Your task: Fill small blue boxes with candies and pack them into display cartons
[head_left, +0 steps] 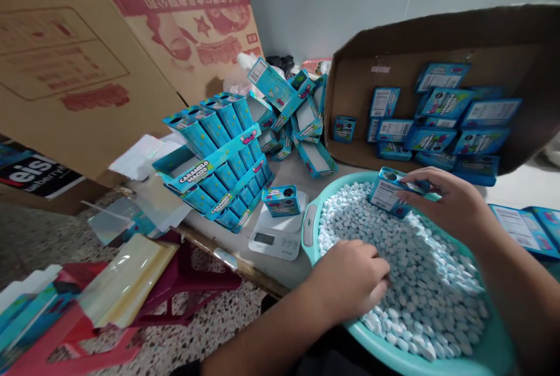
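My right hand point(450, 204) holds a small blue candy box point(389, 190) over a teal basin point(306, 230), the box's round opening turned up. The basin is heaped with small pale blue-white candies point(420, 277). My left hand point(350, 279) digs into the candies with its fingers curled closed; what they hold is hidden. Another small blue box point(282, 199) stands on a white scale point(275, 236) just left of the basin.
Blue display trays stacked with boxes point(219, 160) lean left of the scale, with loose boxes point(293, 113) behind. An open carton point(437, 101) holds more boxes at the back right. Large cardboard cartons point(87, 43) stand at left. A red stool point(175, 288) with plastic sheets is below.
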The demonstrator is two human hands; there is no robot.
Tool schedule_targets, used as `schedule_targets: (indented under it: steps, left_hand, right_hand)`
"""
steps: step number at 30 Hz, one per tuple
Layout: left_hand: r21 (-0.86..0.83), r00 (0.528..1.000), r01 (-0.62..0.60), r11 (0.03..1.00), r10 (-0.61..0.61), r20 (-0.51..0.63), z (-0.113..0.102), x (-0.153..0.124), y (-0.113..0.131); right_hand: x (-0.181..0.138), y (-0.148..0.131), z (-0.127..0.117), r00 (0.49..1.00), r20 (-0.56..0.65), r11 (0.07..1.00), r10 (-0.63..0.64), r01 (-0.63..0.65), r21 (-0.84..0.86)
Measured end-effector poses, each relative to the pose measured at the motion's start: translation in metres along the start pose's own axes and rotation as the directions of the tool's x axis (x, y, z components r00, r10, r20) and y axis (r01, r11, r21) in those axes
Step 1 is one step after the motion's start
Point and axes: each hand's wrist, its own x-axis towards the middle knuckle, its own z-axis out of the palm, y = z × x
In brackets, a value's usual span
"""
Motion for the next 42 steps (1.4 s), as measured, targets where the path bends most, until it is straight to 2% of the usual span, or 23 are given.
schedule_targets:
  steps: [4, 8, 13, 19, 24, 29, 31, 33, 34, 37, 39, 40, 42]
  left_hand:
    - [-0.039, 1.000, 0.011, 0.999, -0.010, 0.017, -0.001, 0.001, -0.001]
    - [-0.082, 0.996, 0.010, 0.997, -0.003, 0.087, -0.005, -0.002, -0.003]
    - [-0.113, 0.994, -0.037, 0.993, 0.049, 0.101, -0.008, -0.007, -0.005]
    - [-0.220, 0.993, -0.117, 0.968, 0.115, -0.024, -0.008, -0.014, -0.006]
    - [-0.312, 0.980, -0.135, 0.940, 0.080, -0.182, -0.010, -0.019, -0.011]
    - [-0.301, 0.976, -0.131, 0.944, 0.069, -0.207, -0.006, -0.020, -0.010]
    - [-0.310, 0.961, -0.159, 0.937, 0.076, -0.264, -0.009, -0.023, -0.012]
    - [-0.285, 0.921, -0.166, 0.944, 0.045, -0.387, -0.018, -0.027, -0.022]
    - [-0.253, 0.884, -0.141, 0.957, 0.006, -0.468, -0.026, -0.029, -0.030]
    - [-0.170, 0.717, 0.070, 0.983, -0.168, -0.677, -0.051, -0.037, -0.064]
    - [-0.166, 0.631, 0.208, 0.964, -0.261, -0.731, -0.064, -0.039, -0.087]
    - [-0.170, 0.609, 0.253, 0.952, -0.294, -0.737, -0.068, -0.040, -0.098]
    - [-0.166, 0.597, 0.308, 0.937, -0.326, -0.733, -0.070, -0.040, -0.113]
  right_hand:
    - [0.000, -0.003, -0.002, 0.999, 0.026, 0.999, 0.032, -0.031, -0.013]
    - [-0.001, -0.001, -0.002, 0.998, 0.035, 0.998, 0.057, -0.057, -0.016]
    - [-0.002, 0.002, 0.000, 1.000, 0.004, 1.000, 0.013, -0.013, -0.025]
    - [-0.001, 0.001, 0.002, 0.999, -0.032, 1.000, -0.018, 0.017, -0.015]
    - [0.000, 0.002, 0.001, 0.999, -0.025, 1.000, -0.026, 0.026, -0.007]
    - [0.000, 0.002, 0.002, 1.000, -0.023, 1.000, 0.001, -0.001, -0.005]
    - [-0.001, 0.003, 0.002, 1.000, -0.029, 1.000, 0.006, -0.007, -0.005]
    - [-0.001, 0.002, 0.001, 1.000, -0.026, 1.000, 0.008, -0.008, -0.007]
    - [-0.001, 0.002, 0.001, 1.000, -0.020, 1.000, 0.007, -0.007, -0.008]
    - [-0.001, 0.000, 0.000, 1.000, -0.011, 1.000, 0.004, -0.004, -0.014]
    - [0.000, 0.000, 0.000, 1.000, -0.017, 1.000, 0.007, -0.007, -0.013]
    - [0.001, 0.000, 0.001, 1.000, -0.019, 1.000, 0.010, -0.010, -0.009]
    - [0.001, 0.001, 0.002, 1.000, -0.012, 1.000, 0.020, -0.020, 0.011]
